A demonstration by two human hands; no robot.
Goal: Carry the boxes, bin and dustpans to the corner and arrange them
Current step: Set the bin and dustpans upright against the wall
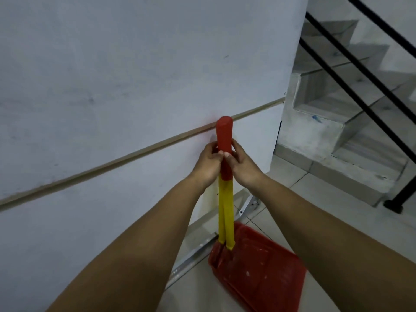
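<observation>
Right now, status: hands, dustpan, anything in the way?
Left hand and right hand both grip the dustpan handle. Red pan on the floor by the wall. Metal rail beside it.

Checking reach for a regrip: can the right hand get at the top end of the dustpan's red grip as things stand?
Probably yes. The right hand already holds the red grip partway up, opposite the left hand. The rounded top end stands bare above both hands, and only the wall lies behind it, so sliding up looks unobstructed.
</observation>
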